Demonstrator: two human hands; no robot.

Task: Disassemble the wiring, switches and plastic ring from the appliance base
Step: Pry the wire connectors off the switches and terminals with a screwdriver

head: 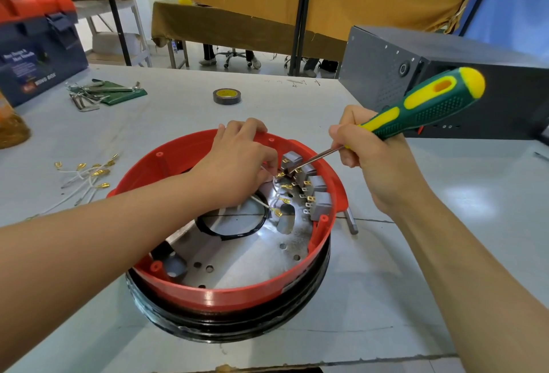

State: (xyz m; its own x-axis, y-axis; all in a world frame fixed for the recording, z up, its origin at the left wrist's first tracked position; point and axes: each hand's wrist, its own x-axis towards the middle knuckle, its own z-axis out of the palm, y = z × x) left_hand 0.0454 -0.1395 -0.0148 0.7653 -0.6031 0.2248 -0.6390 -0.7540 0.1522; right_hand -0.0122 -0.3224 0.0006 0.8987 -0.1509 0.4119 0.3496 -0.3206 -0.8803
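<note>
Right now the appliance base (231, 292) sits on the grey table (416, 268), close in front of the person. Inside it, the left hand (237, 164) pinches a white wire (269, 171) by its gold end. The right hand (368, 152) is curled round a green and yellow screwdriver (421, 108) — its tip pokes at the grey switches (309, 182). If the tip slips off the small metal tab, it could jab the fingers (271, 154) beside it, or snap the tab. The blue box (38, 69) has white writing — too blurry to read.
</note>
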